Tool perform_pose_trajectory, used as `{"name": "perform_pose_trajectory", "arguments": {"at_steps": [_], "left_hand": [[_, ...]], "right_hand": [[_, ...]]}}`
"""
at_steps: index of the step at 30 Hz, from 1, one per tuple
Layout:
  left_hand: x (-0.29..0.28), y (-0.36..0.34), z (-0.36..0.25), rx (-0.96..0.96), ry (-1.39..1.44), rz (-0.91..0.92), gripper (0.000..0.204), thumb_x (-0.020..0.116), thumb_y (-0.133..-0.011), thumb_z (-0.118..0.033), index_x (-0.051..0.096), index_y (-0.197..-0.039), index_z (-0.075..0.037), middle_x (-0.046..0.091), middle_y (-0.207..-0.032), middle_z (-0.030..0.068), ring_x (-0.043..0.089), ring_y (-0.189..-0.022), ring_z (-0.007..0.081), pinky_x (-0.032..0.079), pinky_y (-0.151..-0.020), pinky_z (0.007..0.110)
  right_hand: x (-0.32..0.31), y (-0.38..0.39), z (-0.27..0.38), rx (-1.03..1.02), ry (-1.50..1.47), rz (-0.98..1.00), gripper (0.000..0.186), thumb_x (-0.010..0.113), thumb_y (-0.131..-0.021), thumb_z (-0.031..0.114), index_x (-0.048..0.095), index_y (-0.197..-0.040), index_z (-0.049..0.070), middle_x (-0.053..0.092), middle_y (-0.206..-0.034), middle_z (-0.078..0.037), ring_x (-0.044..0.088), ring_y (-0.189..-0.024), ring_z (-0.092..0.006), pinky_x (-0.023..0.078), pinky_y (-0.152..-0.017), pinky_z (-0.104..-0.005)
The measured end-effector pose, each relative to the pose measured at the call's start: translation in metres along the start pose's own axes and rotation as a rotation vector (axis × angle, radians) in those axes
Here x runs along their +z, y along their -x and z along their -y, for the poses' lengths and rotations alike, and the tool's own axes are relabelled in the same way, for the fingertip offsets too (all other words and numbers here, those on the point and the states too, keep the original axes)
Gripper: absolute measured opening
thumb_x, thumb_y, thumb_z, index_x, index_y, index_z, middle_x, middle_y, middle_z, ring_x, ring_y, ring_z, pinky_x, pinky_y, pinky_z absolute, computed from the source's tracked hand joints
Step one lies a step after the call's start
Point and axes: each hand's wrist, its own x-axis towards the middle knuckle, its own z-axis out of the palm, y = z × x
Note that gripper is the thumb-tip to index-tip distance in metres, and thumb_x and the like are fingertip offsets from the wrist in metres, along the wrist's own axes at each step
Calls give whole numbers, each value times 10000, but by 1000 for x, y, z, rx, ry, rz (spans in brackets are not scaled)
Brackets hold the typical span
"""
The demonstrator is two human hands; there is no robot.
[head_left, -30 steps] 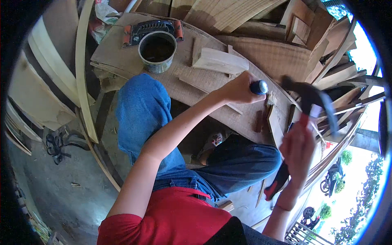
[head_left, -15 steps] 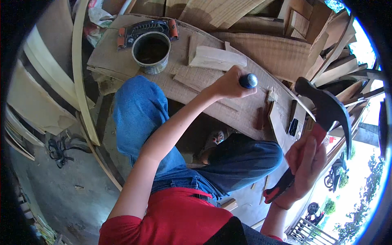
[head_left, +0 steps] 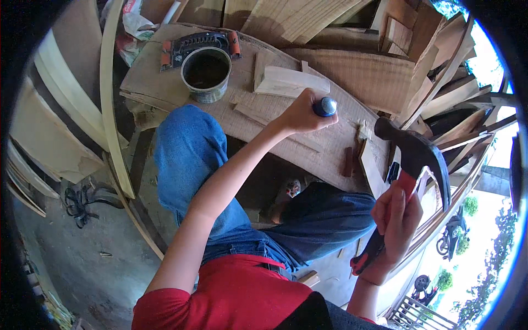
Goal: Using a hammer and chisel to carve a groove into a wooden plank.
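Observation:
My left hand [head_left: 301, 114] is closed round a chisel [head_left: 326, 106], held upright over the board, its blue handle topped by a metal cap. Its blade is hidden below my fist. To the right, my right hand [head_left: 397, 220] grips a claw hammer [head_left: 416, 154] with a red and black handle and a dark head. The hammer head is raised, apart from the chisel. A pale wood block [head_left: 291, 81] lies just beyond my left hand on the wide wooden board [head_left: 159, 77].
On the board stand a bucket [head_left: 205, 77] of dark contents and a black tool with orange ends [head_left: 201, 41]. A brush [head_left: 364, 132] and small wood scraps lie at right. Planks [head_left: 346, 74] are stacked behind; curved strips [head_left: 113, 104] lean at left. Black straps [head_left: 82, 206] lie on the floor.
My right hand and the hammer have moved left and the hammer head slightly down, closer to the chisel. My left hand, still holding the chisel, has shifted slightly left in view.

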Motion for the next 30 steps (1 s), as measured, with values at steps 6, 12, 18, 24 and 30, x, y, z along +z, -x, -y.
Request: {"name": "perform_pose_trajectory", "arguments": {"at_steps": [6,12,18,24,30], "left_hand": [[-3,15,-10,15,19,-2,259,640,-771,-154,496,-572,-71,540,-532,-1,531,-484,70,416,-439,235],[-10,39,-36,44,-42,-174,269,625,-759,-111,467,-546,-62,492,-505,2,479,-471,71,383,-441,248],[-14,49,-64,72,-115,-250,381,609,-762,-95,339,-495,-70,304,-432,-9,325,-411,66,265,-403,283],[-20,45,-71,103,-98,-270,372,578,-797,-92,364,-494,-68,379,-437,-12,400,-410,66,312,-389,252],[-34,47,-82,56,-61,-404,339,589,-806,-77,405,-522,-58,475,-480,-13,482,-442,51,377,-413,224]], "right_hand": [[-2,3,-17,9,-44,62,190,504,-905,201,528,-888,14,487,-556,-11,409,-407,-39,285,-361,-161],[41,-48,-86,-324,394,-175,319,693,-766,203,573,-980,-1,525,-605,-84,478,-527,-127,416,-513,-293],[59,-131,-194,-236,574,-359,246,662,-774,200,530,-792,-7,568,-629,-157,547,-538,-296,427,-519,-385],[65,-150,-233,-162,695,-330,242,630,-788,225,515,-797,12,564,-763,-210,567,-689,-385,436,-608,-458],[73,-132,-201,-313,982,-278,273,623,-768,232,581,-942,26,483,-1065,-132,496,-969,-282,403,-795,-418]]}}
